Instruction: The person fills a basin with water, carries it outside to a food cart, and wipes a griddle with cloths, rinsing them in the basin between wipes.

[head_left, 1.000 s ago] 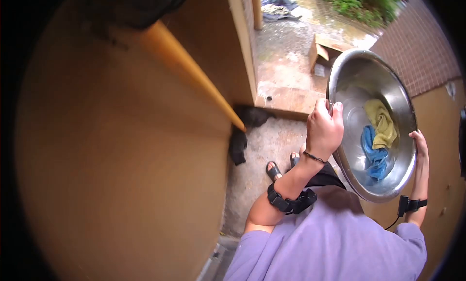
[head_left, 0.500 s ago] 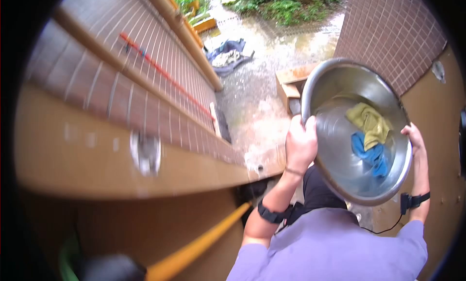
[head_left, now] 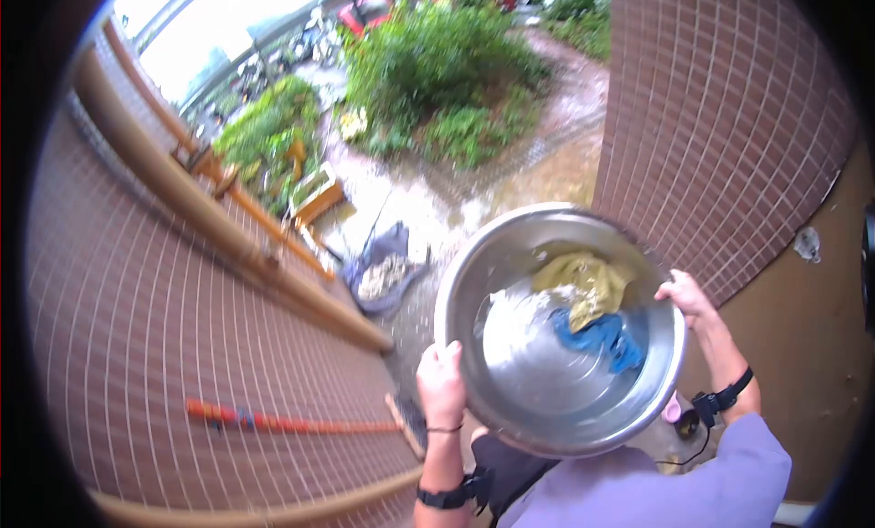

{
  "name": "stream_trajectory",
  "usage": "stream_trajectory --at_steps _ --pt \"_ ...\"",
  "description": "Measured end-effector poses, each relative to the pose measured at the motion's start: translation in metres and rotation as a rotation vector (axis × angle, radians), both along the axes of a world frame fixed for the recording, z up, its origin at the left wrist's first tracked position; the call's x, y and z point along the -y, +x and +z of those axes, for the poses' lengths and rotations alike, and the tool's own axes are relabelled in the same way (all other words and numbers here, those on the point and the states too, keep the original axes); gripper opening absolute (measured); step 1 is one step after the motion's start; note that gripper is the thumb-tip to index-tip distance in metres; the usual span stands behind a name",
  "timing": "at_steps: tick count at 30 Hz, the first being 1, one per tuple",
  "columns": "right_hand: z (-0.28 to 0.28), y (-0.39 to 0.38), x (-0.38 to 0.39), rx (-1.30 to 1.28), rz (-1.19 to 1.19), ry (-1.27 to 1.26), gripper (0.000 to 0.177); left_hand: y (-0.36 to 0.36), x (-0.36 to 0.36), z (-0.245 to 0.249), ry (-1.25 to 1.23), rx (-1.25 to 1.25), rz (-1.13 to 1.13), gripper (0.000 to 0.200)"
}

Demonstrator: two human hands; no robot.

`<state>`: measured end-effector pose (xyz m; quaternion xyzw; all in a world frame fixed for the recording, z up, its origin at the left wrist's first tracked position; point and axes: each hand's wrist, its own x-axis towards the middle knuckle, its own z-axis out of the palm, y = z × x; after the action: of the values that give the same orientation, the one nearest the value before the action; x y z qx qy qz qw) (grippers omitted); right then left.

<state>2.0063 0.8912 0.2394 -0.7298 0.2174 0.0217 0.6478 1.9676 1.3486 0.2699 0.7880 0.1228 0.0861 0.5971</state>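
A large round metal basin (head_left: pixel 510 391) is held up in front of my body by both hands. My left hand (head_left: pixel 442 384) grips its left rim, with the thumb on top. On the opposite side my right hand (head_left: pixel 689 297) is closed round the right rim. Inside the basin lie a yellow cloth (head_left: pixel 588 282) and a blue cloth (head_left: pixel 602 338), touching each other. Both cloths look wet, and clear water seems to cover the basin's bottom. The fingers under the rim are hidden.
Tiled walls (head_left: pixel 720 118) flank a wet paved way. A red-handled broom (head_left: pixel 301 424) leans at the left wall, beside pipes (head_left: pixel 228 223). Ahead lies a dark sack (head_left: pixel 387 271) with pale debris on it. Green bushes (head_left: pixel 437 72) grow beyond, and a pink object (head_left: pixel 672 408) lies by my feet.
My view has swung toward the outdoors, showing more bushes and street. The basin has shifted left and lower in view and looks more level, still in both hands.
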Motion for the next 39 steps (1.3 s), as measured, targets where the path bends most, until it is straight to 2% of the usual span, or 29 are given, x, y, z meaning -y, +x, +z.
stream_trajectory --at_steps 3,6,8,10,11,14,16,18,19,24,30,33,39 --pt "0.018 0.067 -0.032 0.08 0.067 -0.043 0.025 0.078 -0.042 0.009 -0.435 0.03 -0.031 0.014" --pt "0.031 0.126 -0.066 0.05 0.138 0.037 0.021 0.15 -0.078 0.009 -0.596 -0.014 -0.135 0.014" --pt "0.029 0.147 -0.077 0.046 0.141 -0.043 0.018 0.173 -0.09 0.004 -0.553 0.001 -0.126 0.014" --pt "0.02 0.185 -0.1 0.042 0.14 -0.006 0.023 0.217 -0.118 0.001 -0.624 -0.032 -0.256 0.015" --pt "0.018 0.202 -0.113 0.032 0.16 0.005 0.025 0.237 -0.132 -0.002 -0.541 -0.031 -0.278 0.015" --pt "-0.02 0.261 -0.14 0.073 0.109 0.094 0.024 0.31 -0.161 -0.03 -0.582 -0.034 -0.269 0.015" --pt "-0.038 0.302 -0.16 0.036 0.064 0.004 0.023 0.355 -0.181 -0.032 -0.524 -0.018 -0.327 0.015" --pt "-0.057 0.345 -0.172 0.06 0.056 0.079 0.023 0.412 -0.199 -0.042 -0.585 -0.057 -0.351 0.015" --pt "-0.053 0.363 -0.182 0.039 0.028 0.021 0.022 0.436 -0.202 -0.039 -0.586 -0.064 -0.341 0.015" --pt "-0.058 0.475 -0.211 0.06 -0.013 0.227 0.023 0.572 -0.23 -0.047 -0.476 -0.043 -0.362 0.016" --pt "-0.046 0.623 -0.222 0.104 -0.068 0.264 0.024 0.747 -0.225 -0.041 -0.414 -0.026 -0.369 0.017" --pt "-0.047 0.685 -0.214 0.114 -0.127 0.278 0.023 0.832 -0.207 -0.032 -0.482 -0.035 -0.446 0.017" --pt "-0.073 0.829 -0.169 0.168 -0.265 0.289 0.024 1.042 -0.152 -0.057 -0.44 -0.021 -0.593 0.016"
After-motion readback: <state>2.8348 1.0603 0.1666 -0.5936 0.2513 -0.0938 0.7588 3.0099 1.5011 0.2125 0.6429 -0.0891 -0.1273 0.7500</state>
